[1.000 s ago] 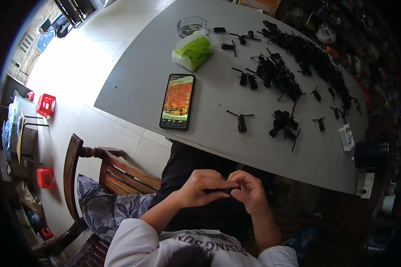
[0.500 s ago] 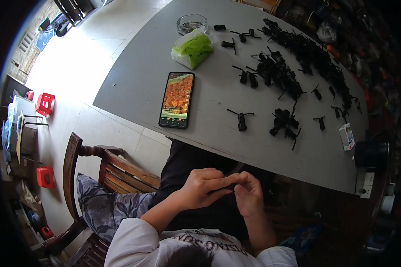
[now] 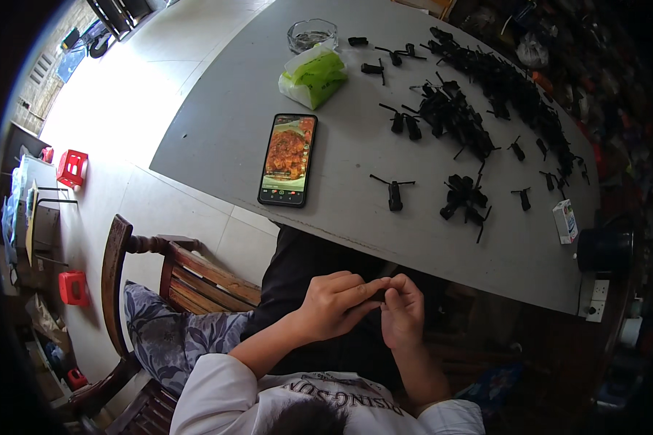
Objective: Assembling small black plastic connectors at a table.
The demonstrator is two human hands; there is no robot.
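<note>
Over my lap, just off the near edge of the grey table, my two hands meet at the fingertips. The fingers of my left hand [image 3: 334,304] are closed in a pinch that reaches toward the right. My right hand [image 3: 403,315] is closed too, its thumb and forefinger pressed together against the left fingertips. Something small and dark seems to sit between them, but the fingers hide its shape. Nearest on the table lies a single black plastic part with thin arms [image 3: 395,194], beside a small cluster of similar black parts [image 3: 464,197].
Larger heaps of black parts [image 3: 453,116] cover the far right of the grey table [image 3: 225,130]. A lit phone [image 3: 288,159], a green-and-white packet [image 3: 315,76] and a glass ashtray [image 3: 312,35] lie left of them. A small white box [image 3: 565,221] stands right. A wooden chair [image 3: 210,279] is at left.
My right thumb and fingers have shifted slightly and curled closer against the left fingertips. The picture on the phone screen has changed. The things on the table stay in place.
</note>
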